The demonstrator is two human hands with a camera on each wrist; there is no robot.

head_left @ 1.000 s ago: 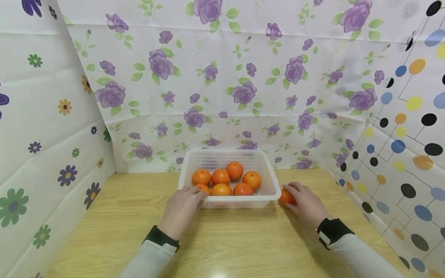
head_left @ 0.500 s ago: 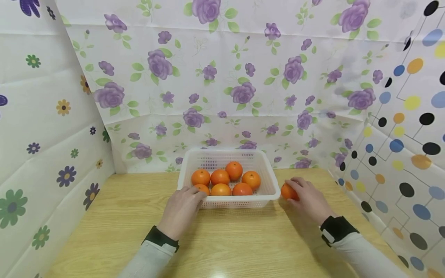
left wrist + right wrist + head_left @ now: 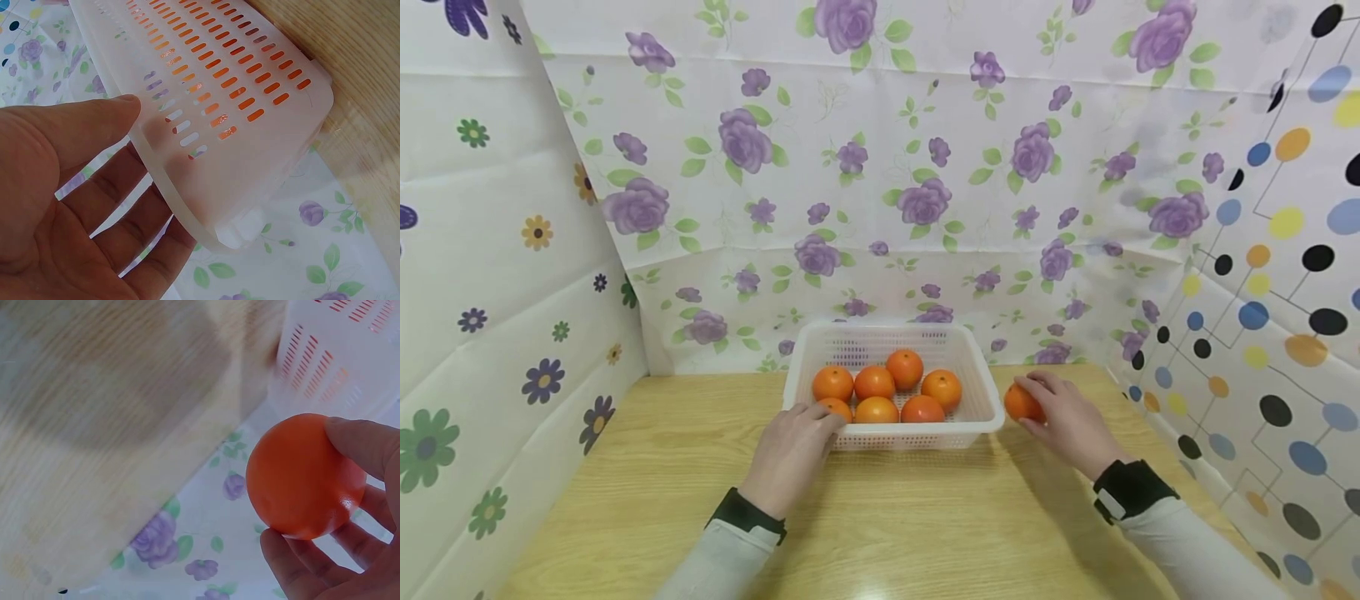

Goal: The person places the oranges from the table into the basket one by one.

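Observation:
A white plastic basket with slotted sides stands at the back of the table, holding several oranges. My left hand grips its near left rim, the thumb on the outer wall and the fingers over the edge. In the left wrist view the basket wall shows close up beside the thumb. Just right of the basket, my right hand holds a single orange between thumb and fingers. The right wrist view shows this orange in the fingertips, with the basket corner beyond it.
The light wooden table carries the basket. Behind it hangs a white cloth with purple flowers. A daisy-print cloth bounds the left side and a dotted cloth the right.
My right hand first shifts slightly right with the orange, then raises it a little beside the basket. The left hand stays on the rim, and the basket has not moved.

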